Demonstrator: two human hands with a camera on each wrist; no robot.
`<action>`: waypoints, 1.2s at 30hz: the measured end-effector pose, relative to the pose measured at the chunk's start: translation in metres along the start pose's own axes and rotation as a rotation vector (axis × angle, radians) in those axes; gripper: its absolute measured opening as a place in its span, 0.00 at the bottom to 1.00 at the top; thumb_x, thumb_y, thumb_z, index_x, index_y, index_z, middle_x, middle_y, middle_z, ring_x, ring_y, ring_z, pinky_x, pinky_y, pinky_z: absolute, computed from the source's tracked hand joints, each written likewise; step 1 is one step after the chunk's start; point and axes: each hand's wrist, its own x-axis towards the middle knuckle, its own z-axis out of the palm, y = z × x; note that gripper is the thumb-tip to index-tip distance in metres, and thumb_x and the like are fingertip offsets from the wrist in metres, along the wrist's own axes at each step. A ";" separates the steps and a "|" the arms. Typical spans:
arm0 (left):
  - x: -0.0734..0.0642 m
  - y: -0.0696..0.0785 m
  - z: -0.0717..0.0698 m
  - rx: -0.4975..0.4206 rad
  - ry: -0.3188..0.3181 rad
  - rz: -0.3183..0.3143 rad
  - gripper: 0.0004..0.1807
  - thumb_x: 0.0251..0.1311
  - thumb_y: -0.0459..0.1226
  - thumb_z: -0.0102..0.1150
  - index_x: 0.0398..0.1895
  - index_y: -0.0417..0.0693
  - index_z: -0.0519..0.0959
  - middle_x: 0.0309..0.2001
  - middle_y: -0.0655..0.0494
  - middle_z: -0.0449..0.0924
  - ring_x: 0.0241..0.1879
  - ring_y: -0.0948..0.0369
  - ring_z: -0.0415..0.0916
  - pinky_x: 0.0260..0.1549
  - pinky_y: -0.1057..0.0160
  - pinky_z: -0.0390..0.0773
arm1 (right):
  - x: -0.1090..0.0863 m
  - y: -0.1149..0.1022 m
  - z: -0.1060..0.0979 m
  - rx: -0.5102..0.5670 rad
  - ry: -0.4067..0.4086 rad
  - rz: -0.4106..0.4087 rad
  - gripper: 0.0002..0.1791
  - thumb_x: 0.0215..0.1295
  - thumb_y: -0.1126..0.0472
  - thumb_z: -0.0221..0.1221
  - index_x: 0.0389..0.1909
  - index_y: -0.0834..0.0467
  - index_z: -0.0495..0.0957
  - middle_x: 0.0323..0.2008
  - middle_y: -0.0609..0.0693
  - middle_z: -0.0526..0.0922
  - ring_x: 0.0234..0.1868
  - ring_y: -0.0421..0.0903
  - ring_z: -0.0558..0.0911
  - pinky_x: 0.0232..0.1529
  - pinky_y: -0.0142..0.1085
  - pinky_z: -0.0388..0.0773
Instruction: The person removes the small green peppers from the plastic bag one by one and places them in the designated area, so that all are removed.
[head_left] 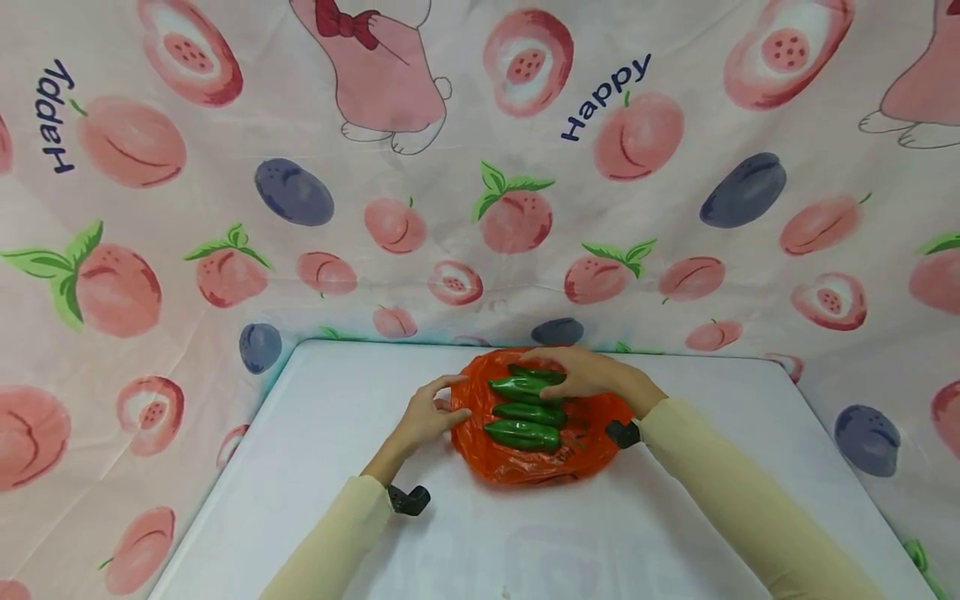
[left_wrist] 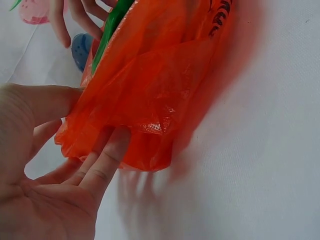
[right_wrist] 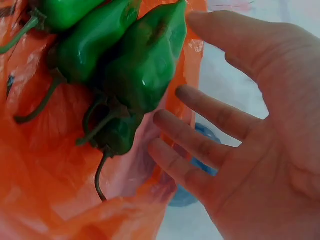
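A red-orange plastic bag (head_left: 498,471) lies opened out on the white table, with several green peppers (head_left: 525,435) side by side on it. My left hand (head_left: 423,417) grips the bag's left end; in the left wrist view its thumb goes behind the bag's edge while the fingertips (left_wrist: 119,140) press on the outside. Over the far right of the peppers is my right hand (head_left: 585,372). From the right wrist, its fingers (right_wrist: 200,142) look spread and fairly straight beside the bag's far edge, the thumb tip right at one pepper (right_wrist: 145,60). Dark stems point to the right.
The white tabletop (head_left: 465,542) stretches around the bag. Behind it and at both sides hangs a cloth (head_left: 450,208) printed with peaches, close to the table's far edge. A small black device (head_left: 408,500) is worn on the left wrist, another (head_left: 622,433) on the right.
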 end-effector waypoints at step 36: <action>-0.001 0.001 -0.001 -0.028 -0.023 -0.036 0.32 0.58 0.30 0.73 0.67 0.46 0.77 0.43 0.45 0.81 0.33 0.57 0.81 0.38 0.48 0.85 | 0.026 0.004 0.010 -0.077 -0.091 -0.013 0.26 0.67 0.66 0.67 0.65 0.48 0.80 0.65 0.52 0.76 0.62 0.55 0.78 0.59 0.50 0.78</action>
